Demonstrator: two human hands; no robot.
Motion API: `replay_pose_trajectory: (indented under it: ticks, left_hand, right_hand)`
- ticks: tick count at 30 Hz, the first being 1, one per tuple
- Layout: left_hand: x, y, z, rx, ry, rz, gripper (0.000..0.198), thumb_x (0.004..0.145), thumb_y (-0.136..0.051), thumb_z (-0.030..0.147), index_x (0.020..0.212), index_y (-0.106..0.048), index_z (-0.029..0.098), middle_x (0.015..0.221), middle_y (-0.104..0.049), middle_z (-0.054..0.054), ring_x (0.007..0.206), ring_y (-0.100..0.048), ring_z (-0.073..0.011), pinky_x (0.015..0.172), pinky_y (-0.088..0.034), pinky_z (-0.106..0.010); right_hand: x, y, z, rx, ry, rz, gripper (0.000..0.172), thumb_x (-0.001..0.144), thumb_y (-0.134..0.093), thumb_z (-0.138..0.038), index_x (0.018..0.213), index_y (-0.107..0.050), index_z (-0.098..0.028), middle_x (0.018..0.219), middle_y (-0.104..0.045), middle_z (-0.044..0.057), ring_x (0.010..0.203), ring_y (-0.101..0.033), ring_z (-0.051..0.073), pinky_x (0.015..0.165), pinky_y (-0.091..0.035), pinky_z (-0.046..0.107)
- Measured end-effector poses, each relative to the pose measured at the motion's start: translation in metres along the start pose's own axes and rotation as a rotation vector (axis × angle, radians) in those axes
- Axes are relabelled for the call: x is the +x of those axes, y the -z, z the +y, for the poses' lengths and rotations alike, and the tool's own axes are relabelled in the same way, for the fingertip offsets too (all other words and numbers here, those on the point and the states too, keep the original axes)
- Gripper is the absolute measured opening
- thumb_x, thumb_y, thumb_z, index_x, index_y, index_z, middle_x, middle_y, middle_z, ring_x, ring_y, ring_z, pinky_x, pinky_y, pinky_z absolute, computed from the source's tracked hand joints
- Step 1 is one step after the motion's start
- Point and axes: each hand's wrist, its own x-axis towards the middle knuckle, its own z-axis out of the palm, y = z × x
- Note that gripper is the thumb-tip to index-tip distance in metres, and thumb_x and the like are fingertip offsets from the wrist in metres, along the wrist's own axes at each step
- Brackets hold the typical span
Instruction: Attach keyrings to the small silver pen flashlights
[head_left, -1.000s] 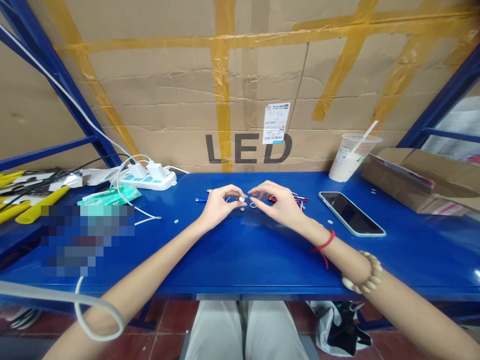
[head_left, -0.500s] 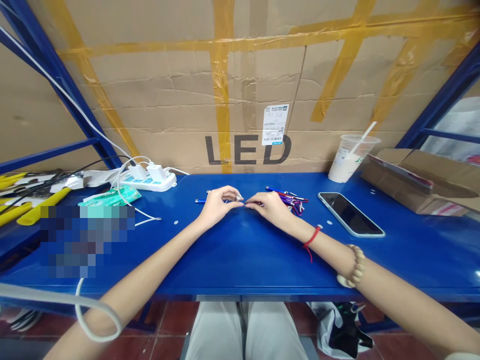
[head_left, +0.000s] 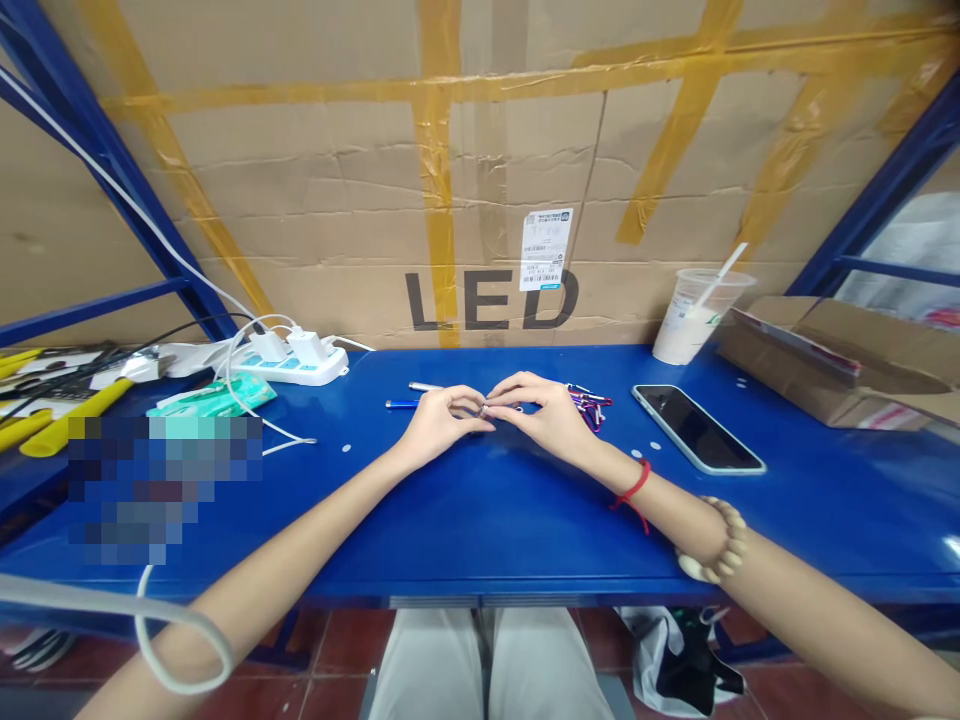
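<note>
Over the middle of the blue table, my left hand [head_left: 442, 422] and my right hand [head_left: 546, 418] meet at the fingertips, both closed in a pinch. A small silvery piece [head_left: 486, 410] shows between them; its kind is too small to make out. Just left of my left hand lie a blue pen-like stick [head_left: 402, 405] and a silver one [head_left: 424, 386], partly hidden by that hand. Behind my right hand is a pile of thin metallic sticks and clips [head_left: 591, 402] in red, purple and blue, partly covered by the hand.
To the right lie a phone [head_left: 699, 428], a plastic cup with a straw [head_left: 684, 325] and an open cardboard box [head_left: 825, 370]. On the left are a white power strip [head_left: 300, 368], a green packet [head_left: 217, 397] and yellow-handled tools [head_left: 79, 418]. A large carton [head_left: 337, 220] stands behind.
My right fingers have come over to the silvery piece at my left fingertips, and the hands are closer together. More of the silver stick shows. The whole view has shifted slightly.
</note>
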Motion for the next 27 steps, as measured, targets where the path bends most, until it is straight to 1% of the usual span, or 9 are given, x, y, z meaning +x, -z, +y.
replay_pose_trajectory:
  ticks: [4, 7, 9, 11, 14, 16, 21, 23, 27]
  left_hand:
    - [0.001, -0.001, -0.004, 0.015, -0.023, -0.005, 0.03, 0.056, -0.077, 0.027, 0.078, -0.061, 0.013, 0.071, -0.069, -0.003, 0.065, -0.067, -0.017, 0.068, -0.054, -0.029]
    - [0.002, -0.001, -0.003, 0.063, -0.08, 0.019, 0.025, 0.062, -0.073, 0.026, 0.082, -0.063, 0.013, 0.077, -0.07, -0.004, 0.073, -0.067, -0.0173, 0.074, -0.053, -0.029]
    - [0.003, 0.0, -0.002, 0.124, -0.118, 0.037, 0.022, 0.068, -0.069, 0.027, 0.084, -0.065, 0.013, 0.083, -0.071, -0.006, 0.078, -0.067, -0.0177, 0.077, -0.052, -0.03]
    - [0.003, 0.001, -0.002, 0.178, -0.139, 0.034, 0.022, 0.072, -0.065, 0.029, 0.088, -0.067, 0.013, 0.089, -0.071, -0.007, 0.08, -0.065, -0.0176, 0.077, -0.051, -0.03]
    - [0.003, 0.002, -0.002, 0.186, -0.142, -0.007, 0.026, 0.077, -0.06, 0.031, 0.095, -0.067, 0.013, 0.089, -0.07, -0.008, 0.077, -0.063, -0.0165, 0.072, -0.05, -0.028]
    - [0.002, 0.001, -0.003, 0.171, -0.139, -0.047, 0.03, 0.081, -0.055, 0.033, 0.099, -0.065, 0.012, 0.082, -0.069, -0.007, 0.071, -0.061, -0.015, 0.067, -0.048, -0.026]
    - [-0.002, -0.003, -0.001, 0.163, -0.173, -0.08, 0.031, 0.084, -0.05, 0.033, 0.1, -0.066, 0.012, 0.075, -0.067, -0.005, 0.068, -0.058, -0.0133, 0.066, -0.045, -0.024]
    - [-0.003, -0.004, 0.001, 0.163, -0.198, -0.084, 0.03, 0.085, -0.05, 0.032, 0.099, -0.067, 0.012, 0.076, -0.068, -0.004, 0.07, -0.058, -0.0133, 0.069, -0.045, -0.025]
    - [-0.005, -0.004, 0.003, 0.186, -0.244, -0.066, 0.027, 0.086, -0.05, 0.031, 0.093, -0.069, 0.013, 0.075, -0.067, -0.004, 0.073, -0.059, -0.0145, 0.073, -0.045, -0.025]
  right_hand:
    - [0.003, 0.008, 0.0, 0.019, -0.024, -0.085, 0.01, 0.075, -0.068, -0.026, 0.076, -0.073, -0.017, 0.088, -0.067, 0.007, 0.082, -0.063, 0.016, 0.077, -0.05, 0.029]
    - [0.007, 0.02, 0.003, -0.037, -0.134, -0.115, 0.021, 0.075, -0.068, -0.031, 0.089, -0.073, -0.016, 0.088, -0.068, 0.007, 0.072, -0.063, 0.015, 0.066, -0.05, 0.026]
    - [0.008, 0.029, 0.009, -0.137, -0.236, -0.17, 0.028, 0.072, -0.07, -0.035, 0.091, -0.073, -0.015, 0.08, -0.07, 0.006, 0.064, -0.062, 0.015, 0.06, -0.048, 0.026]
    - [0.007, 0.034, 0.016, -0.225, -0.31, -0.281, 0.024, 0.068, -0.073, -0.034, 0.083, -0.075, -0.015, 0.071, -0.071, 0.006, 0.06, -0.062, 0.016, 0.059, -0.047, 0.027]
    - [0.003, 0.035, 0.023, -0.237, -0.364, -0.406, 0.011, 0.068, -0.073, -0.025, 0.072, -0.075, -0.015, 0.068, -0.072, 0.006, 0.06, -0.064, 0.017, 0.059, -0.048, 0.026]
    - [0.003, 0.034, 0.023, -0.184, -0.379, -0.379, 0.009, 0.068, -0.071, -0.023, 0.072, -0.075, -0.016, 0.07, -0.072, 0.005, 0.062, -0.065, 0.018, 0.061, -0.049, 0.026]
    - [0.005, 0.031, 0.006, 0.101, -0.383, -0.103, 0.023, 0.073, -0.067, -0.035, 0.084, -0.075, -0.017, 0.08, -0.073, 0.005, 0.073, -0.068, 0.019, 0.069, -0.053, 0.027]
    - [0.006, 0.029, -0.001, 0.149, -0.336, -0.067, 0.021, 0.074, -0.066, -0.035, 0.083, -0.074, -0.017, 0.081, -0.073, 0.005, 0.073, -0.068, 0.018, 0.067, -0.053, 0.027]
    - [0.004, 0.022, -0.007, 0.084, -0.234, -0.031, 0.017, 0.076, -0.065, -0.031, 0.076, -0.074, -0.017, 0.078, -0.072, 0.005, 0.069, -0.066, 0.016, 0.062, -0.052, 0.025]
